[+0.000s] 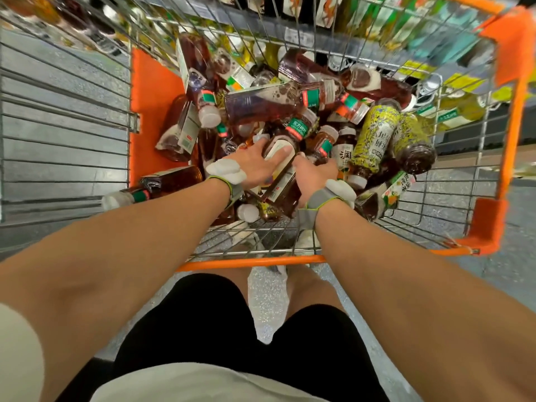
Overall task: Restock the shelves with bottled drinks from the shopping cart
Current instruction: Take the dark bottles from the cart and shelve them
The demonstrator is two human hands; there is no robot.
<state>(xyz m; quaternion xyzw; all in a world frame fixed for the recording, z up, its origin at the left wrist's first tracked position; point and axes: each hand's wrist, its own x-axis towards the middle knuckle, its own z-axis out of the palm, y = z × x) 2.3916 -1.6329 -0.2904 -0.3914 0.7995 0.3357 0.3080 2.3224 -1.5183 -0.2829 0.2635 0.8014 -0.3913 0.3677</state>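
Amber bottle (282,184) lay cap-away in cart (255,261) | left hand (252,166) nearer, fingers spread flat on it | right hand (316,172) fingers curled alongside, grip not discernible.

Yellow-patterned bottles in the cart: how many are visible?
2. One yellow-patterned bottle lies just right of the right hand; the second yellow-patterned bottle lies against it, nearer the cart's right wall. Others may be buried in the pile.

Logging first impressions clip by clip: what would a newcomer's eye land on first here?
An orange-rimmed wire cart fills the upper frame, heaped with dark bottles, two yellow-patterned ones at right. Mid-pile, the left hand lies on a white-labelled bottle; the right hand beside it curls down among the bottles.
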